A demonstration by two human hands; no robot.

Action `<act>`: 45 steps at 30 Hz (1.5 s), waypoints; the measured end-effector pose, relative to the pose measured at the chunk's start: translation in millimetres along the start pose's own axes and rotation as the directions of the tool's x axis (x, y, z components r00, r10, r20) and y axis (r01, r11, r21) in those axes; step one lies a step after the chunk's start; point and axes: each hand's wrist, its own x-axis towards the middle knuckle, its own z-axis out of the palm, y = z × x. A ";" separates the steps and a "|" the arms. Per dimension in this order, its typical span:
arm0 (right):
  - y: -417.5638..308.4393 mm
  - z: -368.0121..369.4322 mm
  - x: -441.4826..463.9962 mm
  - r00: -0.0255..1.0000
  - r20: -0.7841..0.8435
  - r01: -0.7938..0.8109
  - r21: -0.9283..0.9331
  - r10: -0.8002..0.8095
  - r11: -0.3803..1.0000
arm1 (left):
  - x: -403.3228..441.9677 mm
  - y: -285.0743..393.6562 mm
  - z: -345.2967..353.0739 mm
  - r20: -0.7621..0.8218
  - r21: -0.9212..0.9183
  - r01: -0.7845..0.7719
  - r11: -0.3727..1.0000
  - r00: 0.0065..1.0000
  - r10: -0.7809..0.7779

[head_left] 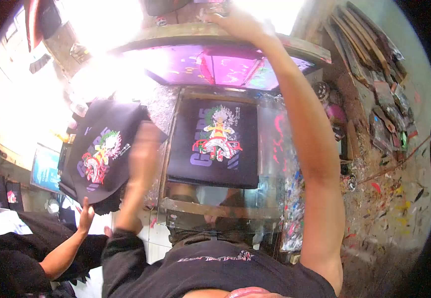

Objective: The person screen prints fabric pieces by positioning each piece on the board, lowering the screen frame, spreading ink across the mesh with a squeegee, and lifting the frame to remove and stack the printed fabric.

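Note:
A black printed fabric panel (pixel 214 139) lies flat on the glass-topped work surface before me, showing a colourful cartoon figure and purple lettering. Behind it, a screen printing frame (pixel 230 69) with a pink-lit mesh is tilted up. My right hand (pixel 218 19) reaches past the frame's wooden top bar, fingers curled; what they hold is lost in glare. To the left, my left hand (pixel 146 141) is smeared by motion beside a second printed black panel (pixel 99 159). A co-worker's hand (pixel 85 216) is at that panel's lower edge.
Paint-spattered boards (pixel 364 49) lean at the right, near small plastic packets (pixel 391 111). Several printed black pieces (pixel 12 193) are at the far left. Jars and tubs (pixel 332 111) stand beside my right arm. Strong glare washes out the upper left.

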 end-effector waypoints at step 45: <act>-23.0 -36.9 -17.6 0.993 -0.015 -0.115 -0.048 0.114 0.992 | 6.4 140.2 97.3 0.077 -0.331 -0.026 0.943 0.996 0.054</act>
